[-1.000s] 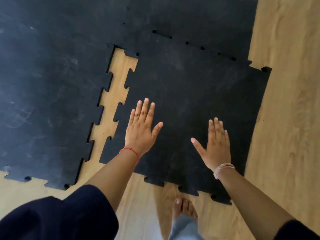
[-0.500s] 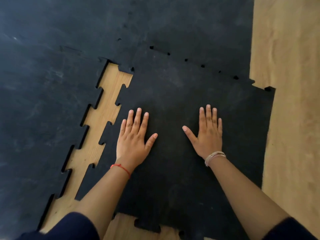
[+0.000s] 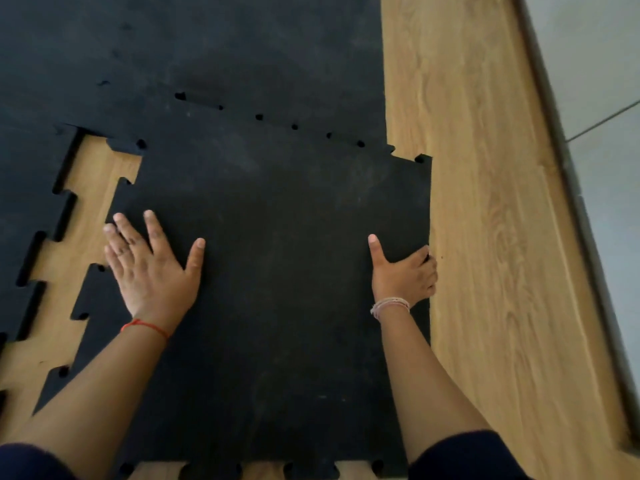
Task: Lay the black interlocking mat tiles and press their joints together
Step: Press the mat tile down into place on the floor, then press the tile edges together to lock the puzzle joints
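A loose black mat tile (image 3: 277,271) with toothed edges lies on the wooden floor, its far edge overlapping the laid mat (image 3: 207,46). A wedge of bare floor (image 3: 76,244) separates its left teeth from the laid tile on the left (image 3: 24,202). My left hand (image 3: 152,271) lies flat, fingers spread, near the tile's left edge. My right hand (image 3: 403,275) is at the tile's right edge, thumb on top and fingers curled over the edge.
Wooden floor (image 3: 485,237) runs along the right of the mats. A dark skirting strip (image 3: 571,202) and pale tiled surface (image 3: 606,98) lie at the far right. Several small holes show along the far joint (image 3: 294,126).
Both hands have moved apart from the tile's middle to its sides. My right hand went from flat to curled over the right edge. The view has shifted right.
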The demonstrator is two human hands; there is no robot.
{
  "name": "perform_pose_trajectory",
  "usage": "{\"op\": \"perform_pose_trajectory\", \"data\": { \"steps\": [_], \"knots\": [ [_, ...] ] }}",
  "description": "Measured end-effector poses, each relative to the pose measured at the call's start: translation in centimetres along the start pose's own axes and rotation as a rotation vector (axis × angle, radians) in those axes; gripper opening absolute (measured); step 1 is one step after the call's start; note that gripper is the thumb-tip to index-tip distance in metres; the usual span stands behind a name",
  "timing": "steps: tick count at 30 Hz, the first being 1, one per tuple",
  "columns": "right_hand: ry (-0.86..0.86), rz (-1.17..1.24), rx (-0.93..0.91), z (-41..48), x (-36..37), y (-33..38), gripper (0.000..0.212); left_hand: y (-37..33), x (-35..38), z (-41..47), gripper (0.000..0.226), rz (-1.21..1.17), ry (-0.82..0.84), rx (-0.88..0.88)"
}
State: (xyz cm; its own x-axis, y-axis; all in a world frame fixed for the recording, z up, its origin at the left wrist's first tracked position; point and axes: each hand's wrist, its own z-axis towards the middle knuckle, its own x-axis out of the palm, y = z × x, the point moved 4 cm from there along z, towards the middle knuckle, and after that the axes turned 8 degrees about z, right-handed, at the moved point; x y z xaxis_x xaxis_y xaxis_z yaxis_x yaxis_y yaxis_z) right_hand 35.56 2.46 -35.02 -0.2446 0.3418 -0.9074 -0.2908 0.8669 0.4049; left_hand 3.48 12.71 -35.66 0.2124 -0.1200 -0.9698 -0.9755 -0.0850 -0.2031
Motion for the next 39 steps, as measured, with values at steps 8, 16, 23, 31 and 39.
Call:
{"op": "perform_pose_trajectory", "data": {
  "steps": [8,16,23,31,39],
  "knots": [
    [0.107,0.014,-0.128,-3.5,0.3,-1.8,0.098,2.6,-0.7,-0.7,0.077,0.001,-0.011,0.011],
    [0.289,0.027,-0.829,-2.1,2.7,14.1,0.082,2.3,-0.9,-0.9,0.080,0.056,0.014,0.020],
    [0.464,-0.131,-1.007,-3.7,10.1,28.0,0.081,2.7,-0.4,-0.6,0.083,0.101,-0.024,0.003],
    [0.474,0.181,-0.698,-3.4,9.2,30.2,0.068,3.2,-0.4,-1.2,0.075,0.050,-0.029,-0.006],
    [0.403,0.569,-0.795,-8.1,6.6,32.4,0.043,5.8,-2.7,-4.6,0.074,0.027,-0.229,-0.094]
  ]
}}
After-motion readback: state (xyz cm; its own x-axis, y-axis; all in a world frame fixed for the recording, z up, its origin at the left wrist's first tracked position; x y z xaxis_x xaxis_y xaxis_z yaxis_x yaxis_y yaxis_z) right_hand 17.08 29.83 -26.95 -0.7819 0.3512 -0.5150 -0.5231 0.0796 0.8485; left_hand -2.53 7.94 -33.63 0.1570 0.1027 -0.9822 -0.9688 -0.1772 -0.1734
